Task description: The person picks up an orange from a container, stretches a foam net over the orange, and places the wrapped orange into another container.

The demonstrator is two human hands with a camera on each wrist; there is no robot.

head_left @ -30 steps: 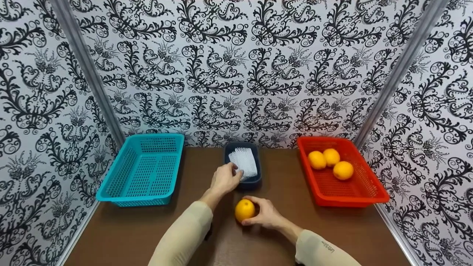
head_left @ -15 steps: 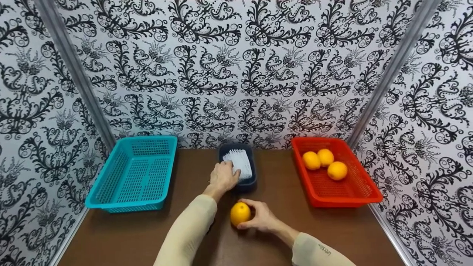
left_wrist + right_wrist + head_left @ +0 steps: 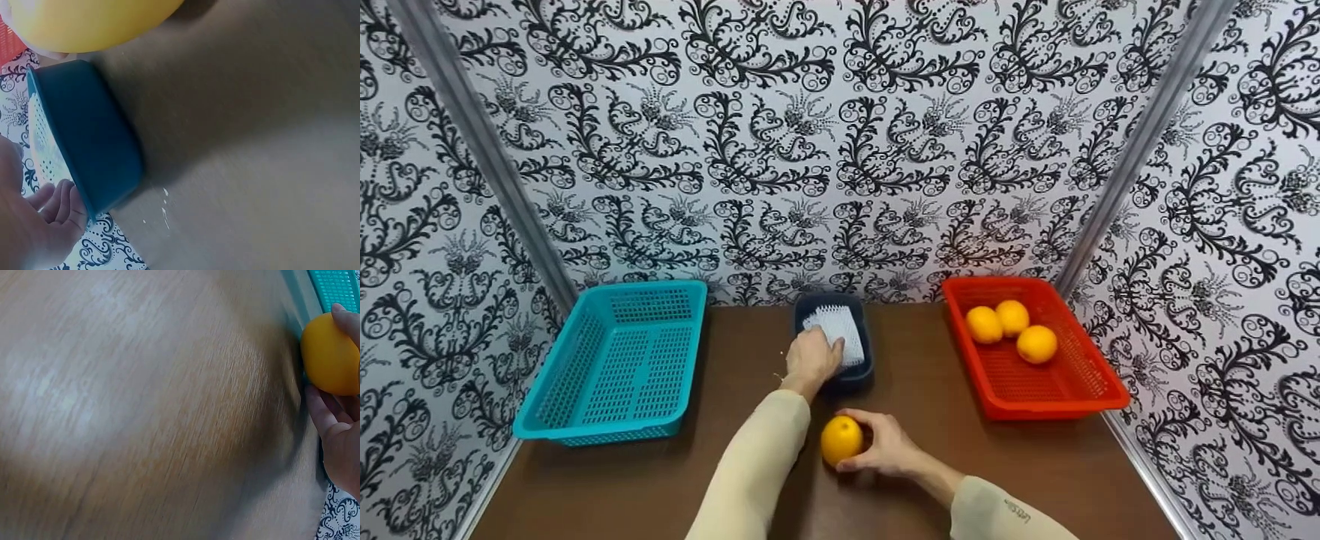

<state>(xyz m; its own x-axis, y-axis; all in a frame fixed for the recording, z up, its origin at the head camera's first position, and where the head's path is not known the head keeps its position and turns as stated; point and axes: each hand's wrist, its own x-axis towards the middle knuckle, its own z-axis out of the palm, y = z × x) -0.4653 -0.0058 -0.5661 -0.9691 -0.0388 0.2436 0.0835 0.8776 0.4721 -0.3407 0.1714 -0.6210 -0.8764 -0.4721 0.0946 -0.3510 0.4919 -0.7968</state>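
Observation:
My right hand [image 3: 889, 448] grips an orange [image 3: 838, 442] between thumb and fingers, low over the brown table. The right wrist view shows the same orange [image 3: 329, 354] with the thumb on top and fingertips below. My left hand [image 3: 812, 356] reaches over the near left side of a small dark blue box [image 3: 851, 382]. White foam netting [image 3: 844, 330] lies inside that box, and the left fingers touch it. In the left wrist view, the thumb and the bent fingers [image 3: 62, 205] stand apart at the box's rim; part of the netting is hidden by the hand.
A turquoise perforated basket [image 3: 686, 390] stands at the left with nothing in it. At the right, a red basket [image 3: 1057, 409] holds three oranges [image 3: 1012, 319]. Patterned walls close off the back and both sides of the table [image 3: 915, 360].
The head view has shifted, so everything sits further left. My left hand has pushed a little further into the box over the netting. My right hand keeps its grip on the orange.

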